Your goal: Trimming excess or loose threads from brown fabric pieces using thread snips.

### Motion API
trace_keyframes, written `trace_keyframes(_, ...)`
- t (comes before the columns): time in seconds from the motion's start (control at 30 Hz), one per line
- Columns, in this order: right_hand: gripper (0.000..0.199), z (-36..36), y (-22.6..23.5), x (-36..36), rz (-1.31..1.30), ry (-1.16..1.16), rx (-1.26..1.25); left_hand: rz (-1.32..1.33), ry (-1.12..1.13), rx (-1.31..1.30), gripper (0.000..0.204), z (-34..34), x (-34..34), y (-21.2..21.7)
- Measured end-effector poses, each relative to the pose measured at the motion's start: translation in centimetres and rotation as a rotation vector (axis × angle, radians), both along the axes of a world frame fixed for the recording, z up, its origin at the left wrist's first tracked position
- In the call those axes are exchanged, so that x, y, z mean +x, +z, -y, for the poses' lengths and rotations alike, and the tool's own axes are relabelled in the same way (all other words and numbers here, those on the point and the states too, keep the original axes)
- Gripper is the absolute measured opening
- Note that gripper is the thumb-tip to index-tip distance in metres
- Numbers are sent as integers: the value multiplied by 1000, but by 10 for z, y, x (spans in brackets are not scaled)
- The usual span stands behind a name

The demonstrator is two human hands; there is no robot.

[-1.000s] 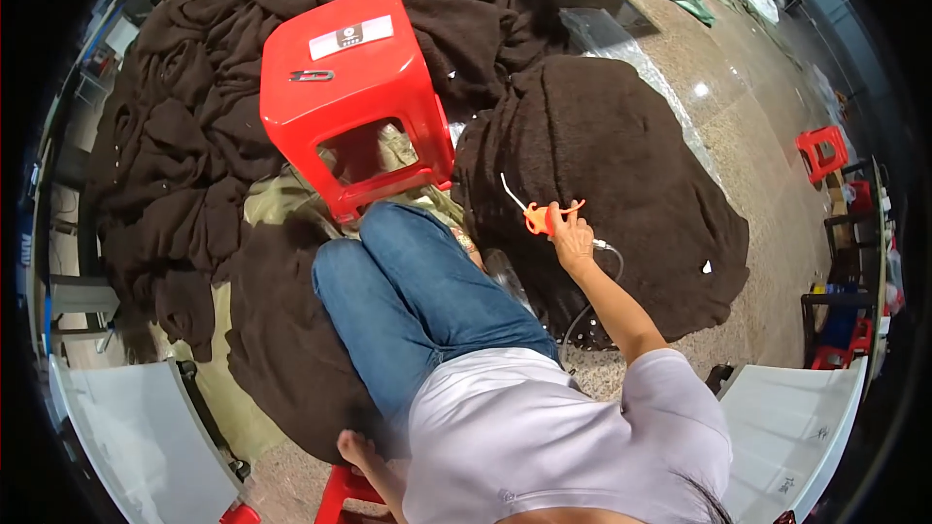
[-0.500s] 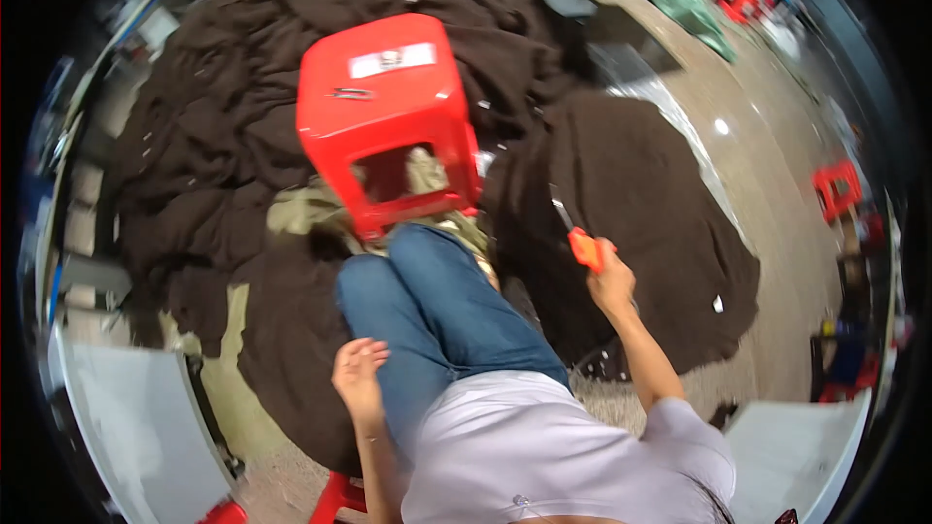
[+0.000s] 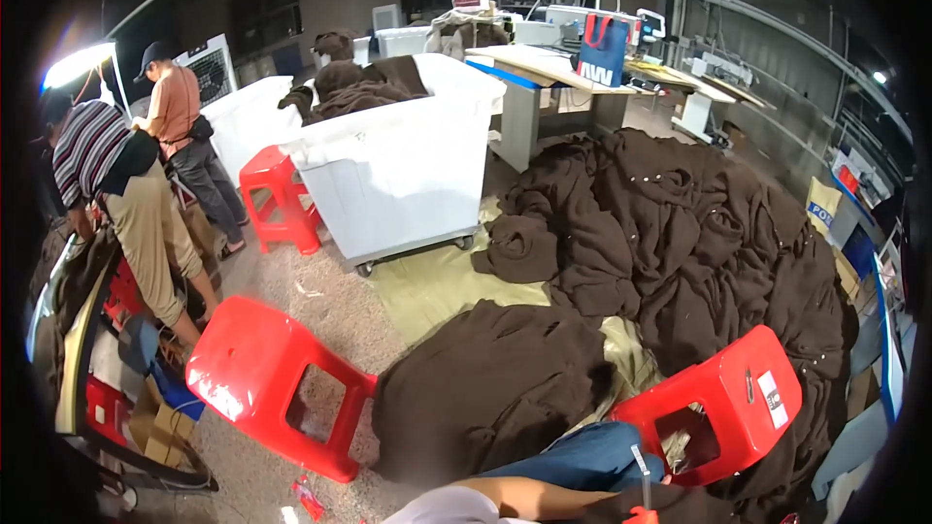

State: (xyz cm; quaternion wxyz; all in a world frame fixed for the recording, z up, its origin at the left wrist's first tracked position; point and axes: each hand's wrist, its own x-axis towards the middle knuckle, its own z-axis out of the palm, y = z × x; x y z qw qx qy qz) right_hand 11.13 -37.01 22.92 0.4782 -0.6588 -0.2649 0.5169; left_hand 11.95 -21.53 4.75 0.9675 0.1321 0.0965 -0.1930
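Observation:
A bare forearm [image 3: 539, 497], my left one, reaches across my lap toward dark brown cloth [image 3: 684, 505]. My left hand at its end is hidden, so its fingers cannot be made out. At the lower edge, a tool with an orange handle and a slim pale blade [image 3: 641, 466] points upward in front of my jeans-covered knee [image 3: 582, 456]. The lower edge cuts off my right hand, which held this tool a moment ago. Beyond my knees stands a red plastic stool [image 3: 714, 378] with a small dark metal tool [image 3: 749, 386] and a white label on its seat.
A brown cloth heap [image 3: 485, 383] lies beside my legs, a larger one [image 3: 699, 223] beyond. Another red stool [image 3: 248, 349] stands left. A white wheeled bin [image 3: 393, 184] holds brown cloth, with a third red stool [image 3: 277, 194] beside it. Two people [image 3: 175, 116] work at far left.
The view has swung left and up, bringing the bin, two people and tables into sight. My right hand has dropped out of the picture; the orange-handled tool now shows at the lower edge.

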Motion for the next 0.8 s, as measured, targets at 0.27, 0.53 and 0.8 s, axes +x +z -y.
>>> trace_keyframes(0.27, 58, -22, -21, 7, 175, -44, 424, 262, 532, 209, 68, -96, 89, 51)
trace_keyframes(0.53, 39, -54, 43, -6, 382, 110, 326, 227, 787, 391, 62, -228, 1, 204)
trace_keyframes(0.8, 42, -63, -22, -43, 495, 455, -66, -772, 663, 1149, 33, -255, -126, 37)
